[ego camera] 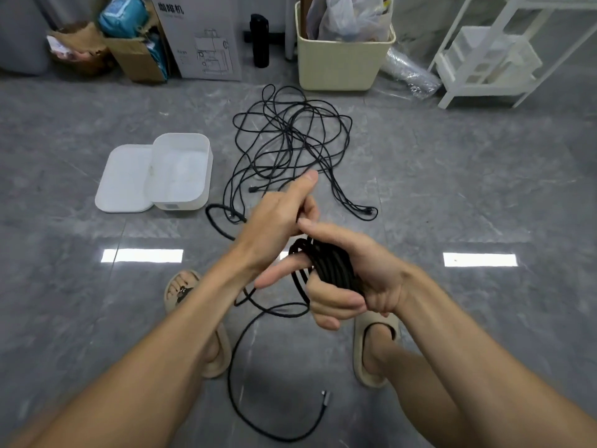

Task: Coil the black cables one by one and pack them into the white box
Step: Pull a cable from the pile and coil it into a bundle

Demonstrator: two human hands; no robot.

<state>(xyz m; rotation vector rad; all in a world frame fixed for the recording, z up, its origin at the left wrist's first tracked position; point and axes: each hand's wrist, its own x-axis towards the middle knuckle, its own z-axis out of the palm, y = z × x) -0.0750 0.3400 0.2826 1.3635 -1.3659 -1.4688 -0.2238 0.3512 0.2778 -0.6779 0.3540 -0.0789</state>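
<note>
Right hand [352,279]: centre right of the frame; grip clenched round the coiled cable [329,263], fingers curled under the bundle.
Left hand [277,221]: just left of and touching the right hand; index finger extended up the frame, lower fingers curled on a strand of the same cable.
Coiled cable: black bundle of several loops held in the right palm; its loose tail [258,367] hangs to the floor and curves through the lower centre, ending in a silver plug [324,395].
Loose cables [290,140]: black tangle on the floor, upper centre, directly beyond the hands; the raised finger overlaps its near edge.
White box [181,171]: open, left of centre, just left of the tangle.
Lid [124,179]: flat on the floor, partly under the box's left side.
Floor [452,189]: grey glossy tile.
Slippers [374,347]: beige, below the hands, either side of the tail.
Background, upper edge: cardboard boxes [200,37], black bottle [260,40], cream bin [342,56], white rack [504,50].
</note>
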